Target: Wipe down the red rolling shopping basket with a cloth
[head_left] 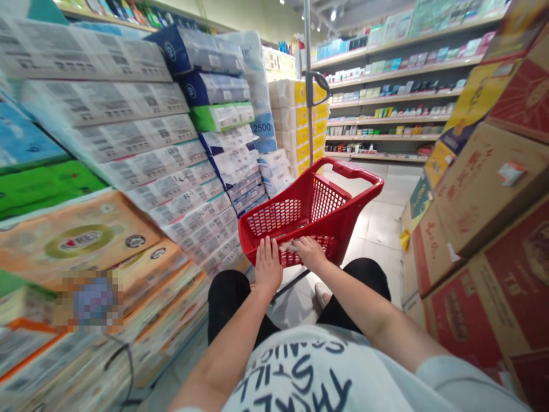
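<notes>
A red plastic shopping basket cart (274, 213) with perforated walls stands tilted in front of my knees. My left hand (269, 268) lies against its near side, fingers stretched out and flat near the left corner. Farther right along the same side, my right hand (310, 254) presses a small crumpled whitish cloth or wipe (289, 246) to the red plastic, fingers curled over it. The inside of the cart shows no goods. A red handle (358, 173) rises at its far right end.
Tall stacks of packaged tissues (141, 140) line the left side. Cardboard boxes (484, 189) are piled along the right. Behind the cart stand a grey metal pole (307, 51) and stocked shelves (386, 86). White floor tiles (377, 229) show between the stacks.
</notes>
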Available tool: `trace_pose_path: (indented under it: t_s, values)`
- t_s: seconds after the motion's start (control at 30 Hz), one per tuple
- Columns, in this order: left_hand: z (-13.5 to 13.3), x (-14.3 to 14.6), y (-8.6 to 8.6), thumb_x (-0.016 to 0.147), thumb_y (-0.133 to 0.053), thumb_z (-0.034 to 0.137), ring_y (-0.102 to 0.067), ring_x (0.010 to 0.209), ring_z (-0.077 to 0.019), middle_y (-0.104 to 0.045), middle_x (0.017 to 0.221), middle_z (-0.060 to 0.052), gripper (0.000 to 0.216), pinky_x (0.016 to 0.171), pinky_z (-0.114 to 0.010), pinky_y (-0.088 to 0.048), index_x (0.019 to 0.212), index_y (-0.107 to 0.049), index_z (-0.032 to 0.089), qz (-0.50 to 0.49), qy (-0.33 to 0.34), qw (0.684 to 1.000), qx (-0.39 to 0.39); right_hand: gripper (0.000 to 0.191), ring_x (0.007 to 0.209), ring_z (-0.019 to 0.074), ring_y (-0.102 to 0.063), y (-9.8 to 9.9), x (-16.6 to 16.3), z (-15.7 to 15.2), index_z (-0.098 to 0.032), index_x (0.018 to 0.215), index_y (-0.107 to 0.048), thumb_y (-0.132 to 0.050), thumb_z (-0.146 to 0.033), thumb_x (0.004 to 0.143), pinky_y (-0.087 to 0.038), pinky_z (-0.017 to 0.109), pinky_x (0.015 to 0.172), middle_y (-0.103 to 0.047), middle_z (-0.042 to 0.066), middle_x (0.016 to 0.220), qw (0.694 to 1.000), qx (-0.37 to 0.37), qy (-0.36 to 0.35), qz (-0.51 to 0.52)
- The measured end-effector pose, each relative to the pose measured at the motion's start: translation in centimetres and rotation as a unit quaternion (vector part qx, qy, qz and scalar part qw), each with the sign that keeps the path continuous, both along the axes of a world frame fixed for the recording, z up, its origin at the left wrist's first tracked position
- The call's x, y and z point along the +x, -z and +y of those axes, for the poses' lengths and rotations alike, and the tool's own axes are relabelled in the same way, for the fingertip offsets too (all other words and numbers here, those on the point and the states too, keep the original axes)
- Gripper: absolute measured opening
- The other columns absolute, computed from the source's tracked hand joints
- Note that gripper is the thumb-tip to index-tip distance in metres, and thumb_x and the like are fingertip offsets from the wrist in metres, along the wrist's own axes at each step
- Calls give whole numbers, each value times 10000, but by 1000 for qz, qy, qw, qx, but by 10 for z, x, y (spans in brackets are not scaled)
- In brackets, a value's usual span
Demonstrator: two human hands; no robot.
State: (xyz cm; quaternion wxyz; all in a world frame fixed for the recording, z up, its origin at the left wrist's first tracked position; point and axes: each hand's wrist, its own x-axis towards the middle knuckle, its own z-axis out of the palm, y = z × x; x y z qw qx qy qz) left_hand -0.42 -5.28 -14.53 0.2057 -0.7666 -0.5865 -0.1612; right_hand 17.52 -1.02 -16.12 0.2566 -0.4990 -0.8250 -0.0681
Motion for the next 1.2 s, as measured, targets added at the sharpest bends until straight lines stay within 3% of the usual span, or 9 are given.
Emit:
trace_pose_path:
  t_s: [0.1, 0.3, 0.5, 0.67, 0.8, 0.87, 0.97, 1.1, 1.2]
  values:
    - [1, 6, -1, 769, -552, 202, -1, 1457, -298, -154, 1561, -203, 809, 1191, -461, -152, 1464, -201, -17, 3, 9, 1000, -3, 247, 867, 213, -533, -1, 7, 0, -201, 1056, -670, -498, -138, 891, -380, 305, 748, -640, 77, 920, 999, -45, 20, -22]
    - [6, 18, -1, 792, -524, 211, -11, 1459, -304, -118, 1577, -168, 776, 1185, -492, -120, 1482, -208, 50, 11, 7, 1000, -8, 271, 960, 223, -497, -33, 18, 4, -205, 1158, -616, -443, -250, 955, -323, 345, 879, -638, 83, 1016, 994, 99, 33, 37]
    - [10, 28, -8, 776, -502, 192, -109, 1452, -313, -211, 1571, -93, 780, 1170, -552, -102, 1495, -208, 125, 23, -6, 999, -37, 174, 917, 214, -512, -5, 31, -1, -187, 967, -685, -522, -195, 907, -312, 336, 814, -661, 87, 967, 999, 15, 27, -34]
    - [12, 34, -13, 774, -515, 192, -207, 1422, -332, -338, 1511, -128, 765, 1153, -586, -134, 1488, -243, 143, 16, -19, 999, -21, 213, 915, 225, -494, -11, 36, 7, -201, 1045, -661, -487, -232, 926, -293, 346, 833, -648, 81, 959, 995, 71, 71, 13]
    - [13, 38, -14, 765, -527, 205, -96, 1455, -310, -232, 1554, -155, 780, 1179, -515, -139, 1474, -239, 54, 26, 7, 999, -17, 186, 853, 217, -503, -11, 40, 9, -165, 911, -688, -502, -166, 897, -296, 340, 783, -656, 89, 899, 998, 31, 55, -18]
    - [15, 39, -15, 772, -520, 217, -100, 1457, -287, -211, 1559, -166, 784, 1188, -473, -146, 1472, -221, 29, 34, 24, 999, -25, 184, 868, 220, -506, -9, 42, 8, -171, 952, -685, -510, -173, 894, -297, 343, 789, -656, 86, 916, 998, 31, 62, -6]
    - [16, 42, -17, 773, -518, 227, -118, 1454, -289, -211, 1556, -176, 782, 1189, -465, -145, 1469, -226, 22, 45, 35, 998, -34, 207, 914, 233, -505, -4, 49, 7, -174, 1028, -672, -521, -200, 889, -298, 351, 810, -651, 94, 946, 995, 25, 92, 21]
    - [18, 44, -18, 790, -506, 239, -100, 1458, -276, -194, 1563, -162, 768, 1193, -456, -141, 1472, -222, 29, 53, 41, 997, -33, 170, 890, 229, -510, 2, 63, 8, -160, 915, -694, -538, -147, 848, -298, 345, 799, -659, 99, 906, 994, -32, 108, 11]
    - [21, 47, -16, 794, -500, 228, -105, 1457, -277, -204, 1558, -174, 768, 1193, -445, -151, 1472, -209, 14, 54, 45, 997, -35, 201, 925, 230, -498, 4, 75, 10, -183, 998, -680, -530, -185, 865, -289, 345, 821, -652, 88, 954, 989, 12, 138, 52]
